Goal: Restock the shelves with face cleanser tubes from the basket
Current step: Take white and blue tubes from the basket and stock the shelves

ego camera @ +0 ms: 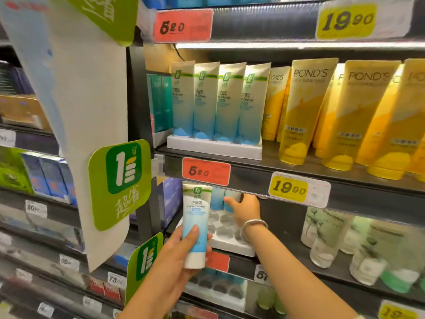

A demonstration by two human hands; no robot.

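Note:
My left hand (pixel 181 249) grips a blue-and-white face cleanser tube (pixel 196 224) upright, cap down, in front of the lower shelf. My right hand (pixel 245 209) reaches into that shelf above a white slotted tray (pixel 226 240) and holds a blue tube (pixel 231 199) standing at the tray's back, beside another blue tube (pixel 216 198). Most tray slots show bare. On the shelf above, a full row of the same cleanser tubes (pixel 217 102) stands in a white tray (pixel 213 149). The basket is out of view.
Yellow Pond's tubes (pixel 340 116) fill the upper shelf to the right. Clear green-capped bottles (pixel 345 242) stand right of the lower tray. A green-and-white sign (pixel 119 183) hangs at the left. Red (pixel 205 171) and yellow (pixel 289 188) price tags line the shelf edges. Another slotted tray (pixel 216 291) sits below.

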